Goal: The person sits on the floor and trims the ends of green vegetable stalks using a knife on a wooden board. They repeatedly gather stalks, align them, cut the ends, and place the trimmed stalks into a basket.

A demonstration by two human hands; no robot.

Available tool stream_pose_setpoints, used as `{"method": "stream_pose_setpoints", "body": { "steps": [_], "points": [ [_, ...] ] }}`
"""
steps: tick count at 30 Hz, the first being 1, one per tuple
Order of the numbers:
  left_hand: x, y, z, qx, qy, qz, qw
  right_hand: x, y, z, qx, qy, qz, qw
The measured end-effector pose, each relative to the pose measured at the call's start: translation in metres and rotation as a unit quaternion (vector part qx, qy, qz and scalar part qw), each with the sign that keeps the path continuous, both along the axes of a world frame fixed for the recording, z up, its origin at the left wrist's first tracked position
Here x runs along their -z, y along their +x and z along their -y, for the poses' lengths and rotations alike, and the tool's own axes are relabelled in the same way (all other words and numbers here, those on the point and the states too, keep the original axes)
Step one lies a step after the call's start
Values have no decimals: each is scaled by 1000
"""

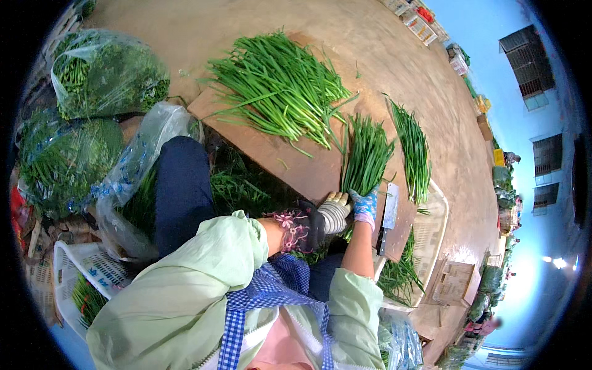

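Observation:
A bunch of garlic chives [367, 155] extends away from me over the right part of a brown board [296, 159]. My left hand [335, 212], in a striped glove with a dark cuff, is closed around its near end. Beside it my right hand [365, 208], in a blue patterned glove, grips the same bunch; the cut ends are mostly hidden below the hands. A cleaver [389, 212] with a black handle lies flat just right of my right hand. On the board's far side is a large loose pile of chives [282, 88]. A smaller bunch [413, 152] rests along the right edge.
A white plastic crate [437, 217] with loose chives stands at the board's right. To my left are plastic bags of greens [111, 74] and another white crate [92, 268]. Cut leaves [238, 185] lie below the board. More crates [421, 27] line the blue wall; a person [485, 326] is far right.

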State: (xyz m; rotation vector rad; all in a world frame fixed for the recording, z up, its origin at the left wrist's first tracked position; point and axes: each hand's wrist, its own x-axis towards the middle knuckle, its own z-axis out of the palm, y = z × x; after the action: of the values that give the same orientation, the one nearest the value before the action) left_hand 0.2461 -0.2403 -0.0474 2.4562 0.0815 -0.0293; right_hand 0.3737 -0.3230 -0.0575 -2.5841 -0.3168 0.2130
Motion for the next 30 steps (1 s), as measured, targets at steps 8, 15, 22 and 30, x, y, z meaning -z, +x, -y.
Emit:
{"method": "stream_pose_setpoints", "body": {
  "steps": [8, 15, 22, 30],
  "points": [
    [-12, -97, -70, -55, -77, 129, 987, 9, 17, 28, -21, -65, 32, 997],
    [7, -121, -133, -212, -150, 114, 959, -13, 1, 17, -29, -47, 59, 997],
    [1, -98, -146, -246, -299, 133, 912, -15, 29, 71, -103, -24, 157, 982],
    [33, -99, -177, -359, -746, 48, 559, -96, -68, -133, -275, -124, 273, 914]
  ]
}}
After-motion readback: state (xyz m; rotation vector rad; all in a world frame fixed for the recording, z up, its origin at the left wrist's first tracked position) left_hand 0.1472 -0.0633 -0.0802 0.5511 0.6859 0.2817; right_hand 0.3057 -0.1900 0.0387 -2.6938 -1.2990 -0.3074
